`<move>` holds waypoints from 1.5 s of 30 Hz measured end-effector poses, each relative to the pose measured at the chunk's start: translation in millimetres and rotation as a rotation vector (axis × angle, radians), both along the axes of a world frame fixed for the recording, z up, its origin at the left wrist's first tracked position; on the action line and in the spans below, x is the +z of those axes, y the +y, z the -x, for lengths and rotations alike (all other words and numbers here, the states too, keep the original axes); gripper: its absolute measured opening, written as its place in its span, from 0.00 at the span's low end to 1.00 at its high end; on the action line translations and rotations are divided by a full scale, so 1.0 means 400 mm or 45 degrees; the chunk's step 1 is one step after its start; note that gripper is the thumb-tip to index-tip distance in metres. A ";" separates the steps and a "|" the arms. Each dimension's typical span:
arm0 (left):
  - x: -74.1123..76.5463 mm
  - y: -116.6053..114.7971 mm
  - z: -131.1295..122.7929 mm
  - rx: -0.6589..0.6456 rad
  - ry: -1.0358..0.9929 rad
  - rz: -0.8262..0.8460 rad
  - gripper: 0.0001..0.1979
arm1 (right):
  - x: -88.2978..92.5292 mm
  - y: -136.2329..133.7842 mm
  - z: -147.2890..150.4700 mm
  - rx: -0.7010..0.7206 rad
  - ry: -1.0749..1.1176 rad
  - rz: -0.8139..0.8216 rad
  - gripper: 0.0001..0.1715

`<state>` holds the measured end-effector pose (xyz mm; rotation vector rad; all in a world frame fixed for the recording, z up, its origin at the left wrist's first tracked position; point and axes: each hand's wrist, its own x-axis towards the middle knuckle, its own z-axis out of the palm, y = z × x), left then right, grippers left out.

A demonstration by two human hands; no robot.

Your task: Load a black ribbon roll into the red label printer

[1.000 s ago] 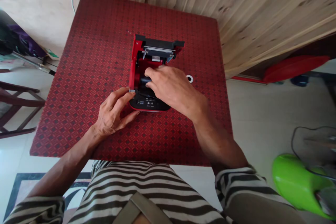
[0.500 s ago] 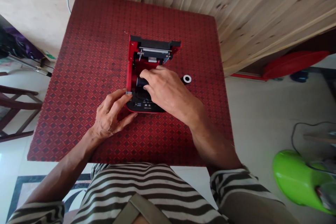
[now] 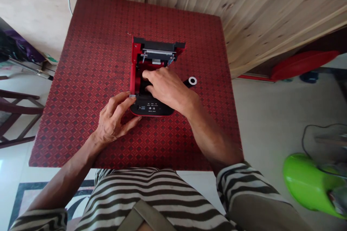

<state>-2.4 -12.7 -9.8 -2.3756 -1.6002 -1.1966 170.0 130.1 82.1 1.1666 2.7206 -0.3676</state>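
I have the printer (image 3: 151, 111) at the centre of the table (image 3: 168, 144), its lid (image 3: 159, 47) raised at twelve o'clock. Step in hand, as I judge it: work inside the bay (image 3: 151, 67). My right hand (image 3: 167, 86) reaches in from four o'clock, index finger and thumb curled over the black interior; the fingertips are partly hidden, so I cannot tell whether they pinch anything. My left hand (image 3: 112, 117), at eight o'clock, is spread across the near corner, fingers at the grey tab (image 3: 132, 96), thumb by the front edge. A black roll (image 3: 189, 82) lies at three o'clock, partly behind the right wrist. The next move probably calls for steady left-hand bracing, with right-hand fingers clear of the lid mechanism.
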 end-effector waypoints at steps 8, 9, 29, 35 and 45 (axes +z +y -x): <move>0.018 0.000 0.007 -0.037 -0.054 0.030 0.32 | 0.015 -0.057 -0.107 0.136 0.494 0.226 0.14; 0.027 0.001 0.009 -0.045 -0.072 0.046 0.31 | 0.009 -0.064 -0.116 0.142 0.525 0.232 0.13; 0.218 0.299 0.028 -0.076 -0.140 0.278 0.34 | -0.072 -0.126 -0.121 0.104 0.957 -0.421 0.14; 0.211 0.201 0.012 -0.184 -0.094 0.199 0.24 | -0.083 -0.187 -0.120 0.196 0.901 -0.835 0.13; 0.092 0.107 0.034 -0.327 0.128 0.103 0.41 | -0.120 -0.207 -0.126 0.115 0.956 -0.802 0.12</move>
